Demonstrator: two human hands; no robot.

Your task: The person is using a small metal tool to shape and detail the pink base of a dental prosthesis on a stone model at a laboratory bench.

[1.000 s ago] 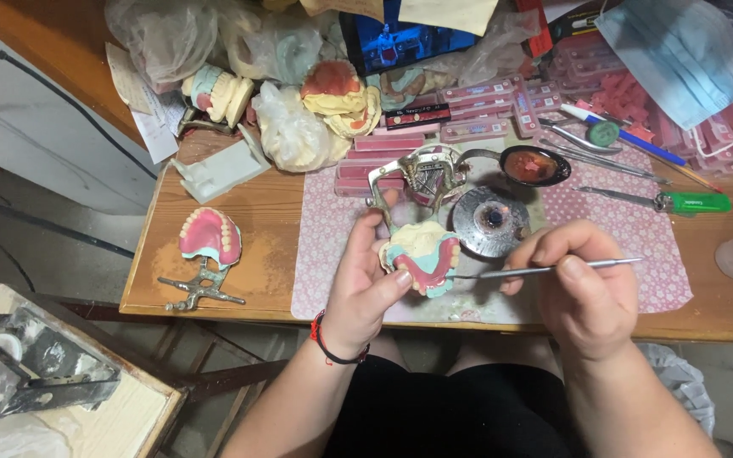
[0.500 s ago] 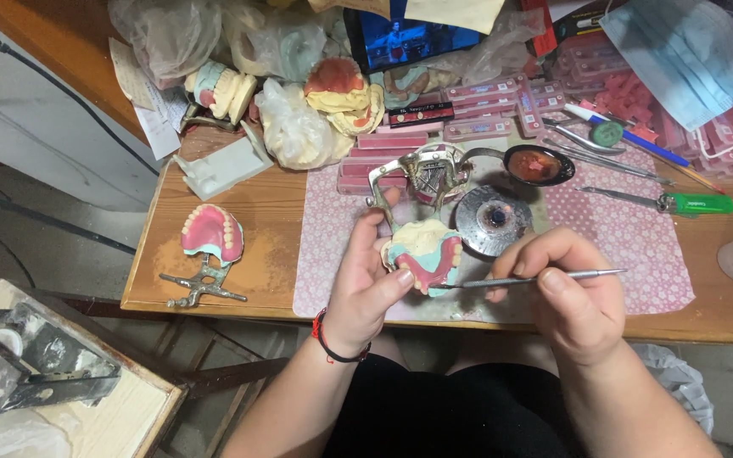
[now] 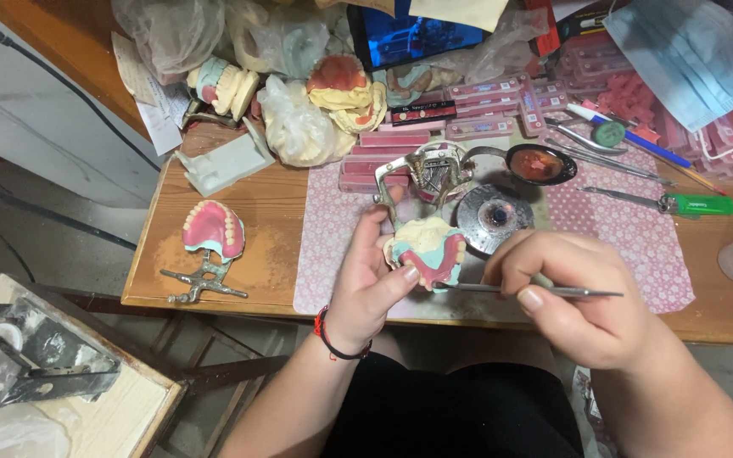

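Left hand cradles denture model; right hand pinches metal tool.

We cannot see the tip of the metal instrument where it meets the denture model; the right hand hides its middle. The blue face mask and the tablet screen are cut by the top edge.

Denture model: cream plaster cast, teal base, pink wax arch with teeth, tilted, held above the table edge. Thin metal carving tool: roughly horizontal, left tip touching the model's pink wax.
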